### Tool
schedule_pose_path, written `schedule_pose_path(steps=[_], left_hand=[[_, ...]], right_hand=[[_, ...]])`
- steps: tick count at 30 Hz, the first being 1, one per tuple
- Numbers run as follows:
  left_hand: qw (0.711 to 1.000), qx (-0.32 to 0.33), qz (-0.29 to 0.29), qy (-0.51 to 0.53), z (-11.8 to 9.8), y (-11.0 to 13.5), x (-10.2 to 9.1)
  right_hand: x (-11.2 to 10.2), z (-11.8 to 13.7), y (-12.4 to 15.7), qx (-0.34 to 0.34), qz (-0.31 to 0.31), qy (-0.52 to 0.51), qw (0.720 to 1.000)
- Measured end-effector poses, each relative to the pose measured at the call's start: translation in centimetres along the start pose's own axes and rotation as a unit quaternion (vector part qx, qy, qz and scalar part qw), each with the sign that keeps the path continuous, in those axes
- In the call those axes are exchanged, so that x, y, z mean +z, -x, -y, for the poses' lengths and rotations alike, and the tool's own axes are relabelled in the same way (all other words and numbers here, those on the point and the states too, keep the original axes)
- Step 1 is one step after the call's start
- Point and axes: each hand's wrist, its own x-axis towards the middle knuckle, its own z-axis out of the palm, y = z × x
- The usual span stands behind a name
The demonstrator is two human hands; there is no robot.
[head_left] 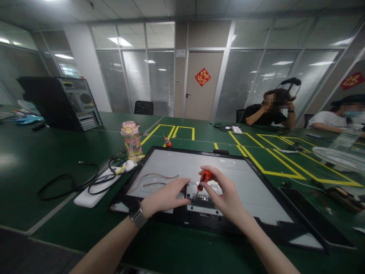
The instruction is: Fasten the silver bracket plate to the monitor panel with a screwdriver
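Note:
My right hand (228, 194) pinches the red-and-black handle of a screwdriver (204, 178). Its shaft slants down to a silver metal bracket (203, 208) near the front edge of a large flat display panel (159, 160). My left hand (168, 195) lies on the panel at the bracket's left side, thumb and fingers spread apart at its edge. Thin wires (151, 177) run over the panel beyond the left hand. Whether the screwdriver tip sits in a screw is too small to tell.
Left of the panel are a white power strip (94, 192) with black cables and a pink-lidded bottle (131, 141). Behind it lies another small screwdriver (167, 142). A black computer case (57, 102) stands back left. A black slab (313, 217) lies right. Two people sit across the table.

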Motion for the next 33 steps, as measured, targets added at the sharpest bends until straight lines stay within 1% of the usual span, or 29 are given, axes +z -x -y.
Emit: schedule_pose_path(steps=[4, 6, 11, 14, 18, 24, 27, 33], left_hand=[[1.0, 0.004, -0.003, 0.002, 0.1, 0.0, 0.1], [1.0, 0.0, -0.004, 0.004, 0.1, 0.0, 0.1], [1.0, -0.01, 0.001, 0.007, -0.4, 0.0, -0.2], [1.0, -0.013, 0.003, 0.007, -0.6, 0.1, -0.4], [1.0, -0.015, 0.008, 0.002, -0.5, 0.2, -0.3], [1.0, -0.001, 0.004, 0.001, -0.4, 0.1, -0.3], [1.0, -0.01, 0.005, 0.003, -0.5, 0.1, -0.3], [1.0, -0.016, 0.009, 0.0, -0.4, 0.1, -0.2]], right_hand=[[-0.2, 0.4, -0.1, 0.024, 0.022, -0.023, 0.999], [-0.3, 0.5, -0.2, 0.022, 0.031, -0.027, 0.999], [0.0, -0.2, -0.2, 0.008, 0.014, -0.009, 1.0], [0.2, -0.5, 0.0, 0.019, 0.008, -0.025, 0.999], [0.4, -0.3, 0.2, 0.034, 0.013, -0.046, 0.998], [0.2, 0.1, 0.0, 0.002, 0.024, 0.002, 1.0], [0.2, -0.4, 0.0, 0.007, 0.013, 0.02, 1.0], [0.6, -0.8, 0.3, 0.033, 0.01, -0.029, 0.999]])
